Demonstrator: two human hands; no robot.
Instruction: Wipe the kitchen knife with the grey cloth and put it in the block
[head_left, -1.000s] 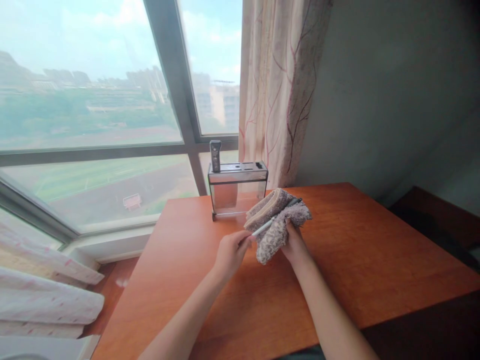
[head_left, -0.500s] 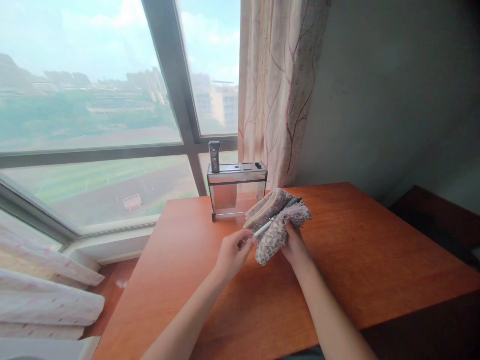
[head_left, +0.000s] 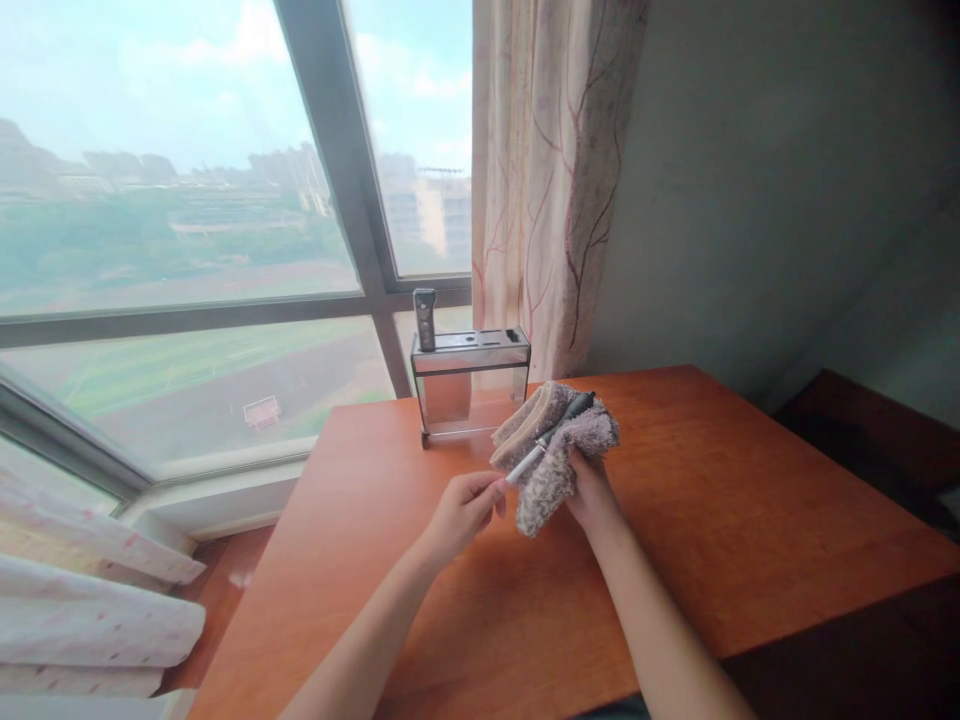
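Observation:
A grey, fluffy cloth (head_left: 546, 488) with a beige edge is folded around a sharpening steel (head_left: 528, 462). The steel has a slim pale shaft, a small guard and a dark handle pointing to the upper right, which shows in the cloth's fold. My left hand (head_left: 469, 508) pinches the shaft's lower end between thumb and fingertips. From the right, my right hand (head_left: 589, 488) grips the cloth, the steel's handle side lying within it; most of its fingers are hidden behind the cloth. Both hands are above the table.
A see-through knife stand (head_left: 472, 362) stands at the back of the wooden table (head_left: 720, 500), with one dark handle (head_left: 424, 318) upright in its left end. Behind are the window (head_left: 180, 200) and a patterned curtain (head_left: 551, 180).
My left hand has slid slightly down and left along the shaft, to its end. More of the dark handle shows in the cloth. The view has shifted slightly.

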